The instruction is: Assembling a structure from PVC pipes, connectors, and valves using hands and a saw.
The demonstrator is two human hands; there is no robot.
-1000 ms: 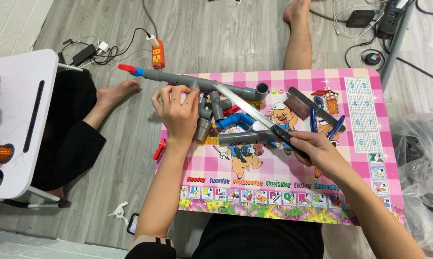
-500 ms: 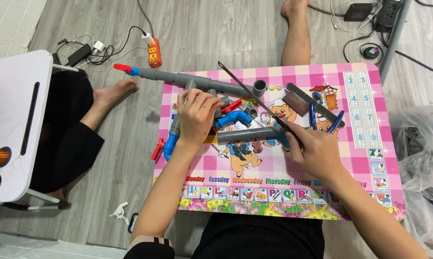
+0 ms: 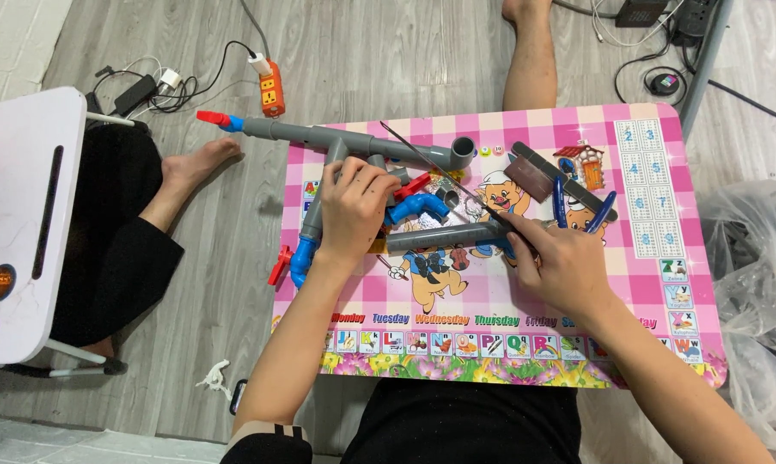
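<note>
So left hand [image 3: 358,206] pins the grey pipe [image 3: 444,236] steady on the pink table [image 3: 663,344] (right hand [image 3: 560,266] grips a thin saw blade [image 3: 431,167]).

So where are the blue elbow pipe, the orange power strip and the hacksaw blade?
Blue elbow pipe [image 3: 418,206], head view, on its curved middle.
Orange power strip [image 3: 272,89], head view, on its top face.
Hacksaw blade [image 3: 427,163], head view, on the thin bare blade.

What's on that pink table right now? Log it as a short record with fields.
surface: pink checked table over a grey wood floor
left hand: pressing down on the grey pipe assembly
right hand: holding a thin saw blade across a short grey pipe
nearby: blue elbow fitting, blue-handled pliers
beyond the table: orange power strip
</note>
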